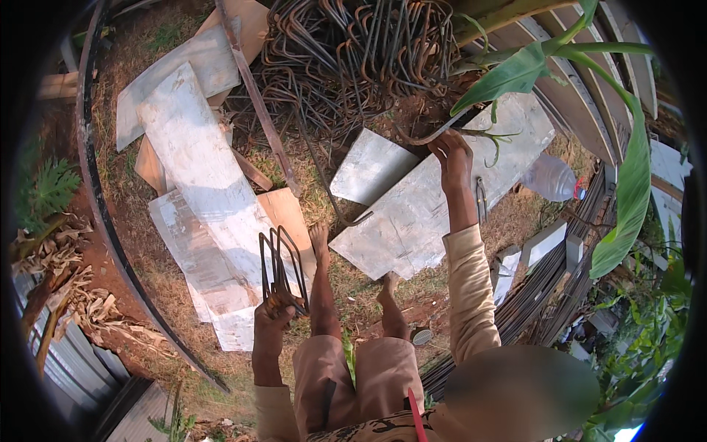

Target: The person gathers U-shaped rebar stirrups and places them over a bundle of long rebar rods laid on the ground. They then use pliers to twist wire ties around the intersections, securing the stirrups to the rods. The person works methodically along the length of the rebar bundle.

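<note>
My left hand (274, 317) is closed around several bent steel rebar stirrups (278, 258), rectangular loops held upright beside my left leg. Farther out, my right hand (451, 151) reaches over a pale board (442, 199), with its fingers pinched on a thin curved strip (421, 140). Whether the strip is metal or part of a plant I cannot tell. Under the right forearm, a pair of pincers (481, 199) lies on the board. A large tangled pile of rebar stirrups (353, 51) lies beyond my hands.
White-smeared boards (199, 169) overlap on the left, with a rusty bar (254, 103) alongside. A long dark curved bar (110, 206) bounds the left side. Green leaves (508, 77) hang near my right hand. A clear plastic bottle (549, 177) and long steel rods (526, 309) lie right.
</note>
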Motion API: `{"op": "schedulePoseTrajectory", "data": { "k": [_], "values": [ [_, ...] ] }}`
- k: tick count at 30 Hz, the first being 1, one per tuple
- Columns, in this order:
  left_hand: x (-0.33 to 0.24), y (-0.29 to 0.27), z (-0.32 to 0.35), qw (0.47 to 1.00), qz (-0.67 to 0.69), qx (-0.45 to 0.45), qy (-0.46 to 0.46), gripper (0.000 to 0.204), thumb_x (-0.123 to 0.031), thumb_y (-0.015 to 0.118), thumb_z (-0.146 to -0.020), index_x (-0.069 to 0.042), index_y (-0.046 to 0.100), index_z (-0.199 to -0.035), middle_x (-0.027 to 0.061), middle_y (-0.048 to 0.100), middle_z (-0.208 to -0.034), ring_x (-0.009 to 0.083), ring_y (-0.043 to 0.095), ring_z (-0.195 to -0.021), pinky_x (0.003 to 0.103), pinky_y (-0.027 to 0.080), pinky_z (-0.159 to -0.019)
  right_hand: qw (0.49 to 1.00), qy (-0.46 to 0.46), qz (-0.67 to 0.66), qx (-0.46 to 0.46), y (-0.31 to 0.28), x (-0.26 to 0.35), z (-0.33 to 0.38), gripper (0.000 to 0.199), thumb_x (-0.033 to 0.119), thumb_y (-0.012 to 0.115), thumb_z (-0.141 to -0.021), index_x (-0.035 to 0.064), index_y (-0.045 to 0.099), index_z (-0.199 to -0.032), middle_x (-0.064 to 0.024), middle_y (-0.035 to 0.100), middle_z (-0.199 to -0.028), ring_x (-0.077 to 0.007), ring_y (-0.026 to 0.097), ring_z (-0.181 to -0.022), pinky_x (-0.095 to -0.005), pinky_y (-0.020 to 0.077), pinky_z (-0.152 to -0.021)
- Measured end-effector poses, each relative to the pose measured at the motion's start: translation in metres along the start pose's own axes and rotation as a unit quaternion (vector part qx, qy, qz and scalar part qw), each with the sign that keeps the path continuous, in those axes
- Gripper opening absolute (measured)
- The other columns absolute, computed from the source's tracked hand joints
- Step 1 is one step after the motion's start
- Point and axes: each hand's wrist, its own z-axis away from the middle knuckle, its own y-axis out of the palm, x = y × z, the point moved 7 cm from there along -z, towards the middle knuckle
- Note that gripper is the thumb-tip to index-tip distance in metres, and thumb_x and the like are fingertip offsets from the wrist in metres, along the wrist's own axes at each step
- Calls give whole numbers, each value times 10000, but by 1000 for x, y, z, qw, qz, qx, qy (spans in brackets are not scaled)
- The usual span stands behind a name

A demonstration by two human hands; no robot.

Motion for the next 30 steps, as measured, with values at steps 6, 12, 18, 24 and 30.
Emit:
{"op": "schedulePoseTrajectory", "data": {
  "k": [6,12,18,24,30],
  "values": [
    [17,-4,2,999,-17,1,30,238,-115,722,-905,-50,692,-1132,71,774,-1055,85,645,-821,250,492,-716,988,-28,-145,39,46,10,-76,313,224,542,-1061,-39,560,-1229,-180,684,-1112,-307,711,-953,-411,605,-937],
    [23,9,6,999,-9,44,-17,344,-122,706,-884,-43,628,-1210,99,742,-1103,151,670,-941,321,505,-840,990,-48,-129,-16,58,8,-95,252,19,809,-851,-17,602,-991,-167,679,-974,-315,730,-819,-398,655,-722],
    [39,2,1,998,19,55,-8,407,-113,727,-869,-28,617,-1252,109,730,-1136,164,679,-973,312,508,-852,979,9,-205,6,61,13,-101,205,20,757,-897,-32,600,-1018,-159,687,-970,-327,730,-816,-406,659,-725],
    [33,-2,4,997,65,47,-7,475,-137,741,-862,9,603,-1293,118,719,-1160,188,683,-1035,328,523,-894,979,-68,-175,76,62,48,-69,125,-15,666,-952,-57,632,-1065,-176,719,-1018,-343,735,-968,-394,658,-844],
    [12,-10,1,994,96,55,4,568,-140,769,-844,35,568,-1345,184,678,-1283,237,652,-1160,381,497,-1020,969,-131,-168,124,10,38,-56,201,49,603,-1011,-30,631,-1194,-152,699,-1102,-290,704,-1043,-430,579,-974]
  ]
}}
